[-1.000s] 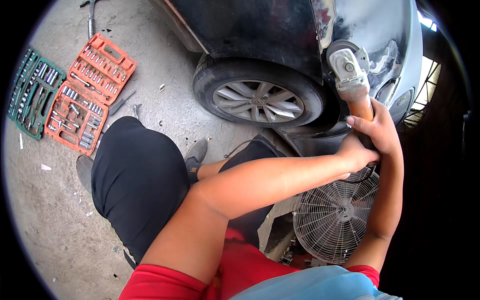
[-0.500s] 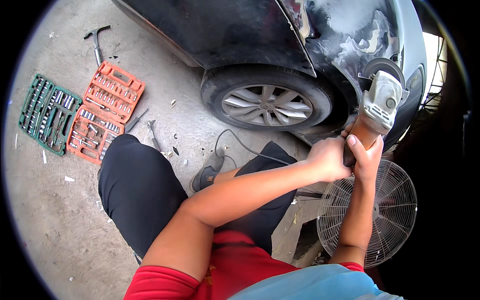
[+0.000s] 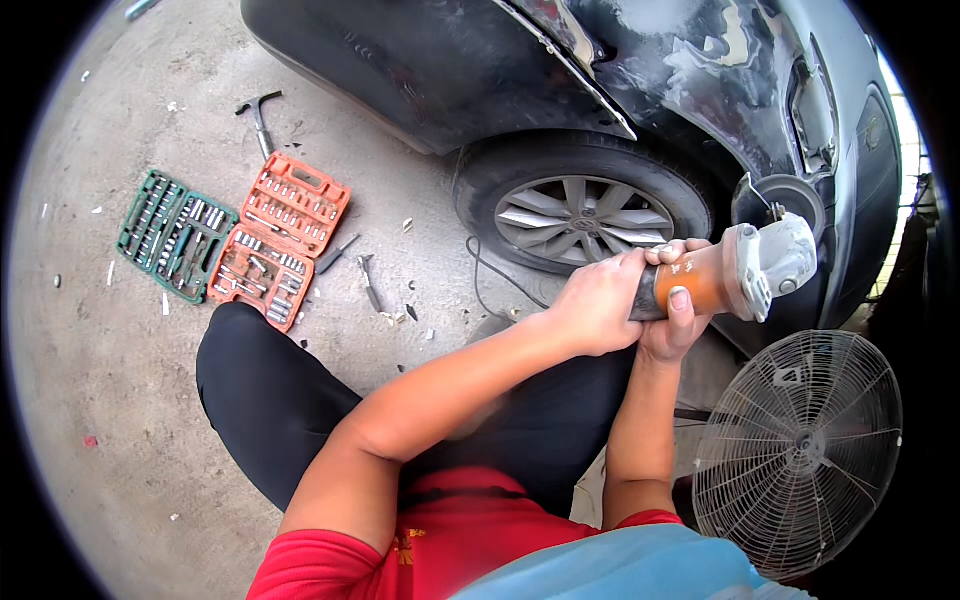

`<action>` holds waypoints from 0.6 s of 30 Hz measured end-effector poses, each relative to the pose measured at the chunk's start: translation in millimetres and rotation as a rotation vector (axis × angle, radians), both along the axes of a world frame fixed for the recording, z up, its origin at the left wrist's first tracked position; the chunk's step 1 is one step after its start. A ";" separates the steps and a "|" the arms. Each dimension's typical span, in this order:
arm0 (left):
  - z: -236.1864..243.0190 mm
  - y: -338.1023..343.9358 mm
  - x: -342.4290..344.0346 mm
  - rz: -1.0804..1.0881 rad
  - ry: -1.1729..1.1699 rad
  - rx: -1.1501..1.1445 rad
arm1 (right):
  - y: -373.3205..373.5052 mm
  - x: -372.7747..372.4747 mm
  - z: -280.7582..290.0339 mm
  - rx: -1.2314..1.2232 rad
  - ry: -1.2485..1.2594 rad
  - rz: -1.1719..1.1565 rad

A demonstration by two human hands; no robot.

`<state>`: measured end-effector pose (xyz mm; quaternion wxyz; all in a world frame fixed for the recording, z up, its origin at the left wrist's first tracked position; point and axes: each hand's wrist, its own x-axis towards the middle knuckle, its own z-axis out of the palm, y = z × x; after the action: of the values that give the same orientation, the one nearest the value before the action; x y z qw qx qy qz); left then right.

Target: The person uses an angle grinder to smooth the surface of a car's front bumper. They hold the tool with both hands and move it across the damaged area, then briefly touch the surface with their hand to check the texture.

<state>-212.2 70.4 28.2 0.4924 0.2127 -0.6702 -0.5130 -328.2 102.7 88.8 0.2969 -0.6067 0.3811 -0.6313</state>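
An angle grinder [image 3: 692, 284] with an orange body and a grey metal head is held out to my right. My left hand [image 3: 598, 308] is wrapped round its dark rear end. Further forward, my right hand [image 3: 676, 328] grips the orange body from below, thumb on the near side and fingertips over the far side. The round disc [image 3: 808, 204] at the grinder's head lies in front of the dark car's bumper [image 3: 858, 200]; whether they touch I cannot tell. Beside it, the fender [image 3: 690, 85] shows patches of sanded paint and pale filler.
A car wheel [image 3: 585, 215] stands just beyond my hands. A large wire-caged fan [image 3: 800, 450] is at my right. On the concrete floor at left lie a green socket set case [image 3: 172, 240], an orange one [image 3: 290, 200], a hammer [image 3: 262, 125] and loose hand tools. A cord [image 3: 490, 265] runs near the wheel.
The grinder has swung from pointing away to pointing right, its head now lower, with both hands still on it. The whole view has shifted, so surroundings appear further right and lower.
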 end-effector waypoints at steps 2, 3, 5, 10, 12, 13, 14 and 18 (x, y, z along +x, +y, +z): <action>-10.0 1.4 8.1 0.014 -0.097 -0.007 | 0.6 1.8 -21.5 0.011 -0.105 0.026; -13.8 2.7 12.1 0.059 -0.165 -0.037 | 0.3 1.6 -31.1 0.009 -0.149 0.039; -15.8 7.2 18.9 0.070 -0.282 -0.025 | 3.4 1.2 -40.9 0.072 -0.267 0.078; -7.4 10.1 32.9 0.139 -0.455 -0.011 | -3.6 10.7 -40.8 0.155 -0.382 0.140; -3.2 4.9 40.6 0.137 -0.449 -0.055 | -7.3 18.5 -39.5 0.128 -0.404 0.135; 0.2 3.4 45.1 0.127 -0.459 -0.077 | -8.5 19.0 -41.4 0.110 -0.420 0.145; 3.9 1.2 49.0 0.120 -0.469 -0.101 | -12.2 19.4 -41.8 0.089 -0.435 0.159; 6.7 2.0 73.5 0.046 -0.437 -0.137 | -13.4 28.9 -38.7 0.116 -0.553 0.243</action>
<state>-138.6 72.5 34.8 0.3606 0.3001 -0.7891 -0.3965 -299.4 89.3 50.1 0.4969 -0.4350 0.2458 -0.7095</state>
